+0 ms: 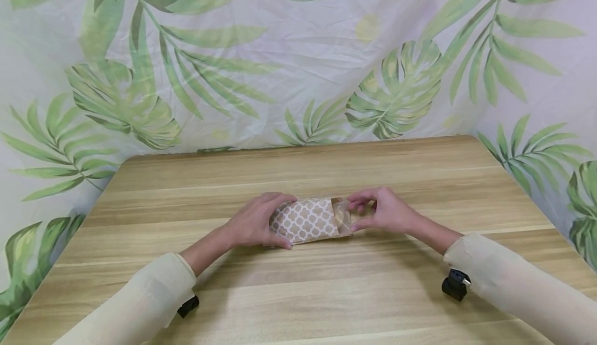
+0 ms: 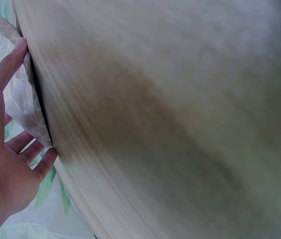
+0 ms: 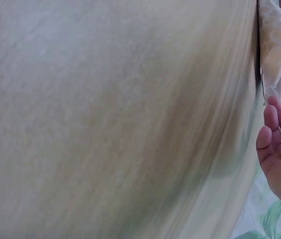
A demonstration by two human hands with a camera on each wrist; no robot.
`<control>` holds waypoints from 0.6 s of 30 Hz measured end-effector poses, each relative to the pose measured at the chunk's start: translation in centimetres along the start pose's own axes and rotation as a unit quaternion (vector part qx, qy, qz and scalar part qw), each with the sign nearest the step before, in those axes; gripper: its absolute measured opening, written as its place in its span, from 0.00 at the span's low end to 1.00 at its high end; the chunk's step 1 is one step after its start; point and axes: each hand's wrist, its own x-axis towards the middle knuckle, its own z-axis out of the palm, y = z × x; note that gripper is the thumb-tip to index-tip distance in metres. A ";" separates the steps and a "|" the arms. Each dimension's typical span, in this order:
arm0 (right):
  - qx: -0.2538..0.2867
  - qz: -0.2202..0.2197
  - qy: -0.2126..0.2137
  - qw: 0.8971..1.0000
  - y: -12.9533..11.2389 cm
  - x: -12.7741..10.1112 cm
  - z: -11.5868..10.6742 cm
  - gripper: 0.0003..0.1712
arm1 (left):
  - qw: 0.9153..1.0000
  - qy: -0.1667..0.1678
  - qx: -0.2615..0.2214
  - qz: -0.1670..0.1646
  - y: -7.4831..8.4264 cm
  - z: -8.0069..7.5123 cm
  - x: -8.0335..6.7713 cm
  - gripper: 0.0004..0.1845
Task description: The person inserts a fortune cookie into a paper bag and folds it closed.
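Observation:
A patterned paper bag point(image 1: 305, 219), tan with a white lattice print, lies on its side across the table, its mouth to the right. My left hand point(image 1: 256, 219) grips its left end, thumb along the near edge and fingers at the far edge; the left wrist view shows this hand point(image 2: 3, 144) around the bag's pale side point(image 2: 23, 94). From the mouth sticks out a clear plastic packet point(image 1: 343, 215), its contents hidden. My right hand point(image 1: 384, 211) holds the packet's outer end between thumb and curled fingers. In the right wrist view, the right hand's fingers point(image 3: 274, 132) meet crinkled plastic.
The wood-grain table point(image 1: 298, 293) spreads around both hands. Behind it hangs a pale cloth with green leaf prints point(image 1: 396, 91). Black wrist devices point(image 1: 456, 284) sit under both sleeves, close to the tabletop.

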 end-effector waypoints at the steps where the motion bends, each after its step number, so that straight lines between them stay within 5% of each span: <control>1: 0.001 -0.001 0.001 1.000 0.0 0.0 0.0 0.36 | 1.000 0.000 0.001 0.001 0.0 0.0 0.0 0.53; 18: 0.033 0.009 0.001 0.999 -0.7 0.4 0.7 0.35 | 1.000 -0.004 0.001 -0.006 0.0 -0.1 0.0 0.53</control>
